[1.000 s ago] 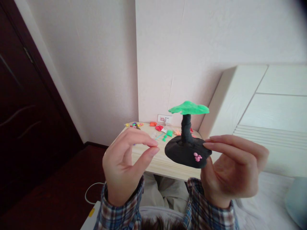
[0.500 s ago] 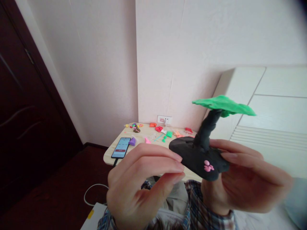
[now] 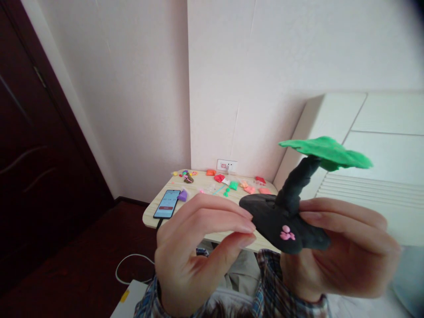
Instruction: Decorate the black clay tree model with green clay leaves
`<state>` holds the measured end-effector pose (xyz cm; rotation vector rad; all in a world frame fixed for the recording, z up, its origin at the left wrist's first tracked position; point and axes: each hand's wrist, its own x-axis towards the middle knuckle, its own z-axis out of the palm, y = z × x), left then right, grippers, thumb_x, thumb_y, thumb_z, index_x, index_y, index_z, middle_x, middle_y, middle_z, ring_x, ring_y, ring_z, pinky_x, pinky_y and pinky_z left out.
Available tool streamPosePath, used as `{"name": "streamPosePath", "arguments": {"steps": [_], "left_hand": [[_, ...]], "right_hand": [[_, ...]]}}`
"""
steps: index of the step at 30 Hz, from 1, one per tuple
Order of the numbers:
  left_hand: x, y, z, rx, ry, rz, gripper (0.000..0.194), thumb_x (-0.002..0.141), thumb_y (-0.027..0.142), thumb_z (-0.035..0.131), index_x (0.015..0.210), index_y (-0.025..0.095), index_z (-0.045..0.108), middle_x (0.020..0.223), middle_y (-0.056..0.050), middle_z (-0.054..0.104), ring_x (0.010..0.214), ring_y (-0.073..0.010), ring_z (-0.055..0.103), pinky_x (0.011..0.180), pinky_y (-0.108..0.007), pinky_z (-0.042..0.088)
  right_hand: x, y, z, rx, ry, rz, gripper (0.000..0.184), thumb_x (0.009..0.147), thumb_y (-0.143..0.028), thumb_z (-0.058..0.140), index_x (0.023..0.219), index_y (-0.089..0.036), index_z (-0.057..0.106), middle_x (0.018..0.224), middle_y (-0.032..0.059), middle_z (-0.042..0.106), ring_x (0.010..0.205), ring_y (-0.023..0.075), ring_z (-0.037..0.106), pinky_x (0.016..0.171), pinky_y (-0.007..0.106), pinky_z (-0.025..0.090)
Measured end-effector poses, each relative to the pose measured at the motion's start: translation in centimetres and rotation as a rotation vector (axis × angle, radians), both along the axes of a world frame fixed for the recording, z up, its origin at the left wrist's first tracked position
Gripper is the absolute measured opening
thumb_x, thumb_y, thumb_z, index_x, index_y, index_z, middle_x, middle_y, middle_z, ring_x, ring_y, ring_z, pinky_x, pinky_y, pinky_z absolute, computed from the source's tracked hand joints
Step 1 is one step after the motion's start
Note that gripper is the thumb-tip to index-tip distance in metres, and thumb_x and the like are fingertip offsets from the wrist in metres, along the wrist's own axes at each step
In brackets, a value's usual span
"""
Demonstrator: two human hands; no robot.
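Note:
I hold up a clay tree model with a twisted black trunk (image 3: 296,185) and a flat, wavy green top (image 3: 331,150). The trunk rises at a tilt from a flat black clay base (image 3: 265,221). A small pink clay piece made of little lumps (image 3: 287,233) sits on the base's near side. My right hand (image 3: 351,247) grips the base's right side, its fingers behind the trunk. At the base's left edge is my left hand (image 3: 205,247), thumb and fingertips drawn together in a pinch; whether anything is between them is hidden.
Beyond my hands is a small wooden table (image 3: 195,216) with a phone (image 3: 167,204), a purple clay lump (image 3: 182,195), green clay pieces (image 3: 233,185) and a brown clay figure (image 3: 188,178). A wall socket (image 3: 227,165) is behind. A white cable (image 3: 132,255) loops at lower left.
The clay tree has moved right and slightly down, its trunk leaning more to the right. My left hand has shifted a little right, keeping its pinch beside the base.

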<state>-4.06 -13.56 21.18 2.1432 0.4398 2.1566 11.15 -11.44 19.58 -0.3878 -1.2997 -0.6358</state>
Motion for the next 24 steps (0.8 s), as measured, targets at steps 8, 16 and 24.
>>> {"name": "streamPosePath", "arguments": {"steps": [8, 16, 24], "left_hand": [[0.01, -0.15, 0.21, 0.037, -0.016, 0.061, 0.008, 0.08, 0.008, 0.062, 0.08, 0.015, 0.066, 0.076, 0.0, 0.065, 0.07, -0.0103, 0.061, 0.062, -0.022, 0.052], [0.33, -0.12, -0.02, -0.018, -0.134, -0.037, 0.02, 0.075, -0.005, 0.059, 0.083, 0.013, 0.063, 0.077, -0.001, 0.065, 0.073, -0.0118, 0.061, 0.065, -0.025, 0.051], [0.41, 0.07, -0.08, -0.101, -0.154, -0.109, 0.021, 0.074, -0.003, 0.06, 0.083, 0.015, 0.062, 0.077, -0.001, 0.064, 0.073, -0.0127, 0.06, 0.066, -0.027, 0.051]], "right_hand": [[0.54, -0.79, 0.11, -0.057, -0.044, -0.045, 0.007, 0.076, -0.013, 0.064, 0.08, -0.018, 0.066, 0.069, 0.0016, 0.064, 0.06, 0.0147, 0.059, 0.049, 0.028, 0.046], [0.3, -0.81, 0.37, -0.088, -0.051, -0.069, 0.011, 0.072, -0.006, 0.066, 0.073, -0.016, 0.062, 0.07, 0.0011, 0.065, 0.06, 0.0118, 0.06, 0.052, 0.026, 0.046], [0.6, -0.54, 0.28, -0.041, -0.047, -0.105, 0.011, 0.072, -0.004, 0.065, 0.07, -0.013, 0.061, 0.068, 0.0017, 0.065, 0.061, 0.0115, 0.061, 0.054, 0.025, 0.046]]}}
